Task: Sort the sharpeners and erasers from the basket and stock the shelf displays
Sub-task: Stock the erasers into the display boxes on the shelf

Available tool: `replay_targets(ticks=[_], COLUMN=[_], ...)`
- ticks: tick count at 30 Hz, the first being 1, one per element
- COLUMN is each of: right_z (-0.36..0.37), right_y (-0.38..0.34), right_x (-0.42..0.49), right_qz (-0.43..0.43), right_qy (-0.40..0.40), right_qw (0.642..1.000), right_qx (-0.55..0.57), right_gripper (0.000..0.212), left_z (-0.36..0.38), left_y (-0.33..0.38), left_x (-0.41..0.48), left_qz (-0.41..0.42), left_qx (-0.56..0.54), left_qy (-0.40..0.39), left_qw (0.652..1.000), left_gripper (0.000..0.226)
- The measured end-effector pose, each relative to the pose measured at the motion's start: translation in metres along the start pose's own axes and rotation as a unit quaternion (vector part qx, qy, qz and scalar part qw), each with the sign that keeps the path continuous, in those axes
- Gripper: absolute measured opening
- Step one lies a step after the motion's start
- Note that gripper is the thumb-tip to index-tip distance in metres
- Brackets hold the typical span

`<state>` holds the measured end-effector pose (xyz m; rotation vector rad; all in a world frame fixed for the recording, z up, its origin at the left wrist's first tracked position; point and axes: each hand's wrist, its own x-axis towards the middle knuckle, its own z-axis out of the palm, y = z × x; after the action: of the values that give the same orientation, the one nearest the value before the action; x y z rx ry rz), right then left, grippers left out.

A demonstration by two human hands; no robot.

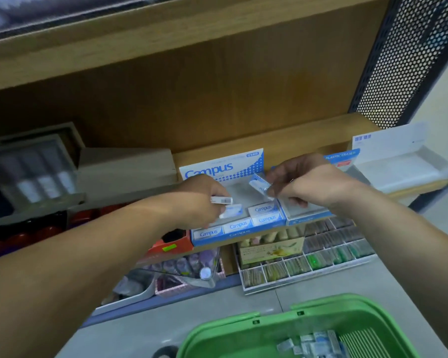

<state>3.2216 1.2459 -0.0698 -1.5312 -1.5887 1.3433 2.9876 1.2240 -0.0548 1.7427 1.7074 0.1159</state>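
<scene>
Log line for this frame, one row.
step: stocking erasers | left hand: holds erasers over Campus box | right hand: pinches wrapped eraser above box | basket: small packs inside

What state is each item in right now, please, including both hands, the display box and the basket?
Left hand, grips small erasers over the Campus box.
Right hand, pinches one wrapped eraser.
Campus box, partly stocked, front rows filled.
Green basket, holds a few wrapped packs.
</scene>
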Motion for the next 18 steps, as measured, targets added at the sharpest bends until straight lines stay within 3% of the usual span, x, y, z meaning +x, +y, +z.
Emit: replay_targets(ticks=[5, 10, 13, 16, 18], right_z=[0.009, 0.013, 0.012, 0.010, 0.009], right_y=[0.007, 0.015, 0.014, 0.012, 0.011], right_x=[0.001, 0.000, 0.000, -0.001, -0.001], right_qz=[0.004, 0.009, 0.022, 0.028, 0.022], right_qy=[-0.007, -0.005, -0.017, -0.031, -0.035], right_qw=[1.000, 1.000, 0.999, 0.998, 0.998], right_qx=[-0.030, -0.009, 0.017, 0.040, 0.050], right_gripper=[0.019, 0.018, 0.017, 0.018, 0.020], left_z=[0.007, 0.009, 0.006, -0.004, -0.012], left_y=[0.008, 0.002, 0.001, 0.010, 0.016], left_x=[0.008, 0.014, 0.014, 0.007, 0.001], left_qz=[0.011, -0.036, -0.028, 0.009, 0.036], left_qx=[0.088, -0.015, -0.029, 0.074, 0.050], left_qy=[-0.036, -0.030, -0.011, 0.041, 0.060], left_qw=[0.995, 0.999, 0.999, 0.996, 0.996], left_gripper=[0.011, 0.014, 0.013, 0.016, 0.023])
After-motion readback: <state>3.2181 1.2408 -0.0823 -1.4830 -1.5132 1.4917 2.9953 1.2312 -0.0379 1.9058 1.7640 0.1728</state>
